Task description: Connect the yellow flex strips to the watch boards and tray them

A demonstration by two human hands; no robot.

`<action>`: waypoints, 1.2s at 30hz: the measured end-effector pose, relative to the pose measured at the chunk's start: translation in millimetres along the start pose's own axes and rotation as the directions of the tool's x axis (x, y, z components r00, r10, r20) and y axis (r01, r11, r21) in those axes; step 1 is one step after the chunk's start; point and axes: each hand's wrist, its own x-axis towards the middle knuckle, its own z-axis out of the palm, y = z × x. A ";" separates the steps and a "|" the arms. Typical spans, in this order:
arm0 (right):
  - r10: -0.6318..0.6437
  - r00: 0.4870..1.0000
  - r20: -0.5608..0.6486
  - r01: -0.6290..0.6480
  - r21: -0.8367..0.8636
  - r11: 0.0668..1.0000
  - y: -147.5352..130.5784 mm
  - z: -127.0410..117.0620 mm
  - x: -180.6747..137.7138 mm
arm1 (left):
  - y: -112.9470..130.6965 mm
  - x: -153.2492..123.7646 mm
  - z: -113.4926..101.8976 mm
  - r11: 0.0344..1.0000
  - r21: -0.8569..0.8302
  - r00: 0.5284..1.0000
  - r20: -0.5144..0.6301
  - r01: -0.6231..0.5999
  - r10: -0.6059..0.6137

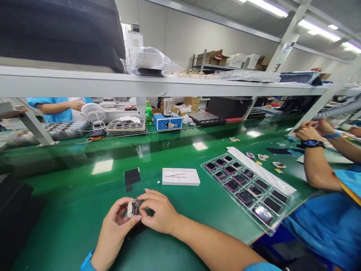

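Note:
Near the bottom centre, my left hand [117, 222] grips a small white watch-like case [133, 208] between thumb and fingers. Dark and metallic inner parts show on its open side. My right hand [160, 210] meets the case from the right, its thumb and index finger pinched at the edge; any smaller part between those fingertips is hidden. Just beyond my hands lie a black sheet piece [132, 175] and a shallow white box [181, 181] with thin, tweezer-like strips in it. A tiny white piece [158, 182] sits beside the box.
To the right, a clear plastic tray [207, 167] holds several square watch-like units. A co-worker's hands [308, 132] are busy farther right. At the back stand a blue machine [160, 123], a green bottle [149, 113] and a white fan [92, 112]. A shelf [169, 87] spans above.

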 end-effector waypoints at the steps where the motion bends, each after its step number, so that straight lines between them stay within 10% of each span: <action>1: 0.009 1.000 0.000 -0.009 -0.010 1.000 1.4 -3.1 1.9 | 0.6 -0.3 0.1 1.000 -0.010 1.000 -0.003 0.008 -0.008; 11: 0.420 0.898 -0.134 -0.433 -0.443 0.785 57.6 -77.6 29.0 | 14.3 -8.4 1.7 0.889 -0.377 0.964 0.048 0.261 -0.263; 18: 0.350 0.931 0.107 -0.363 0.160 0.918 -3.7 -27.5 13.9 | 11.0 -7.6 -0.7 0.865 -0.388 0.947 0.174 0.319 -0.271; 32: 0.067 0.994 0.087 -0.051 -0.175 0.983 -7.5 -10.1 -0.5 | -1.7 -1.9 -2.5 0.925 -0.301 0.969 0.155 0.231 -0.192; 36: 0.281 0.945 0.168 -0.311 0.191 0.931 -4.2 -10.2 1.3 | 1.8 -1.8 -3.4 0.903 -0.335 0.962 0.140 0.267 -0.233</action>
